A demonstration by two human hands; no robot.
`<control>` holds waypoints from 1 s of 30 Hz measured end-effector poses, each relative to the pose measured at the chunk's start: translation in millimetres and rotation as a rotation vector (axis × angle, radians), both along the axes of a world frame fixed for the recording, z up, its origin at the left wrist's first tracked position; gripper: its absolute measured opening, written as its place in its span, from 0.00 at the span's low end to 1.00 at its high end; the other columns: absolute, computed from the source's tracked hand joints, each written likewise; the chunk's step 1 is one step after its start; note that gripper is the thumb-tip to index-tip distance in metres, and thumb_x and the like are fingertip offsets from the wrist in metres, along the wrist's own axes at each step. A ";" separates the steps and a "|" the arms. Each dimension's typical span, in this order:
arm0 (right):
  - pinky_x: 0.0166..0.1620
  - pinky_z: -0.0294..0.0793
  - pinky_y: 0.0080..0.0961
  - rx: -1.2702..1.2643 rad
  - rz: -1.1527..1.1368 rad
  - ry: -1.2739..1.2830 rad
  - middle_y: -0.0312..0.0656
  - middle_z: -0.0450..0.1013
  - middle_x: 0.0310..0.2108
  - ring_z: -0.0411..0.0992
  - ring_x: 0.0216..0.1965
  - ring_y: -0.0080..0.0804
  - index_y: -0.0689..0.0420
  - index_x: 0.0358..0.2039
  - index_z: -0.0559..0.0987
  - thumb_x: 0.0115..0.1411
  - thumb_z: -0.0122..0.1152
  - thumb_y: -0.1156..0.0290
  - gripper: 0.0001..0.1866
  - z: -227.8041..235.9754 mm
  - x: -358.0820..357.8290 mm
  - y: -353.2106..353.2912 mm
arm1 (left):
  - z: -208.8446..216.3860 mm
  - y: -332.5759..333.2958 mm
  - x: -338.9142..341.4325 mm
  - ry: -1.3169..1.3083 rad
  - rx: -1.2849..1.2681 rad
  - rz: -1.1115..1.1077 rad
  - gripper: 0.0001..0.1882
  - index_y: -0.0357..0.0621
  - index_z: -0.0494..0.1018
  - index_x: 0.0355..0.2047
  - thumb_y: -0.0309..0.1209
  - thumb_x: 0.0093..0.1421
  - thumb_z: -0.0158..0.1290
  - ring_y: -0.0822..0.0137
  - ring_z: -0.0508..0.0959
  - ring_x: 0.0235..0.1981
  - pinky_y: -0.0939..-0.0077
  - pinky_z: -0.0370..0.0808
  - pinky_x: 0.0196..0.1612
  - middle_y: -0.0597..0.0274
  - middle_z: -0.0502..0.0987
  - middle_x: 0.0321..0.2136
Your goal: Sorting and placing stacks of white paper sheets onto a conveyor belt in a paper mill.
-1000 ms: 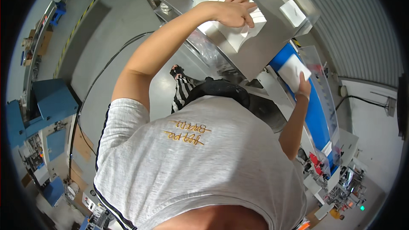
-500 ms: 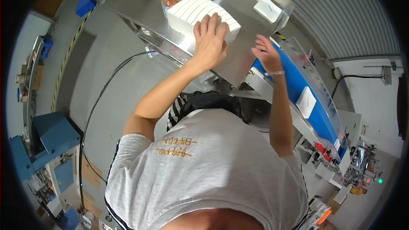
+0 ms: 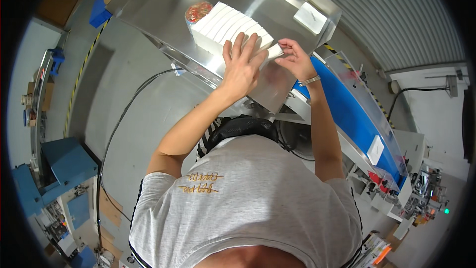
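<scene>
A row of thin white boxes stands on edge, packed face to face, on the steel table. My left hand lies against the near right part of this row, its fingers spread over the boxes. At the row's right end, one white box leans out, tilted away from the others. My right hand has its thumb and fingers closed at the outer edge of that box. Its far side is partly hidden by my fingers. Touching the row's left end is a round, clear-wrapped bundle with red contents.
Another white box lies flat near the table's right corner. To the right runs a blue conveyor belt with a clear side guard, carrying a white box. A black cable crosses the floor at left.
My right hand has moved left from above the conveyor's end to the row's end box, which now tilts outward. The box on the belt has travelled down and right, away from the table.
</scene>
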State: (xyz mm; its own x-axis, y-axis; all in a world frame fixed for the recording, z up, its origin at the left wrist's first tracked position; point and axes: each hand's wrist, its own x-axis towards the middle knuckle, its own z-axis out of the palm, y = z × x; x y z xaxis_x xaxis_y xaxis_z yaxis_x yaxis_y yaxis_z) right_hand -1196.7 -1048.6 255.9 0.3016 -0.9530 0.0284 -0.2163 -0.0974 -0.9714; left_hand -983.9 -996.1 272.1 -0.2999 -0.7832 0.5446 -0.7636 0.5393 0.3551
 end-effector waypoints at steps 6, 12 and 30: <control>0.48 0.67 0.21 0.081 0.196 -0.057 0.37 0.71 0.44 0.68 0.46 0.22 0.57 0.47 0.70 0.59 0.58 0.69 0.16 -30.4 -26.2 -23.5 | 7.6 0.0 11.5 0.048 0.029 -0.043 0.20 0.51 0.75 0.44 0.25 0.48 0.56 0.41 0.54 0.61 0.39 0.49 0.57 0.47 0.59 0.58; 0.47 0.70 0.27 0.169 -0.585 -0.315 0.48 0.73 0.41 0.73 0.43 0.33 0.68 0.46 0.70 0.59 0.58 0.59 0.25 -33.2 -58.0 -65.7 | -1.3 -8.7 10.8 0.086 -0.019 -0.017 0.23 0.48 0.71 0.46 0.26 0.47 0.58 0.41 0.55 0.59 0.42 0.50 0.58 0.45 0.59 0.56; 0.47 0.71 0.21 0.086 0.143 -0.035 0.36 0.69 0.44 0.69 0.44 0.23 0.56 0.50 0.68 0.50 0.63 0.79 0.25 -10.4 14.0 -21.1 | -6.1 -5.9 14.8 -0.045 -0.066 -0.010 0.25 0.52 0.73 0.47 0.24 0.45 0.58 0.42 0.56 0.60 0.41 0.51 0.58 0.49 0.59 0.58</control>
State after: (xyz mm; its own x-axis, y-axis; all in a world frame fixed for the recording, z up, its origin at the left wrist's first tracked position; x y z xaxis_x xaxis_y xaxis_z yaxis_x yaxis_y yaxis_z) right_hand -1182.7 -1069.7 245.5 0.4345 -0.8999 -0.0384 -0.1718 -0.0410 -0.9843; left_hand -969.1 -1002.0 266.0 -0.3330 -0.7426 0.5810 -0.7726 0.5682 0.2834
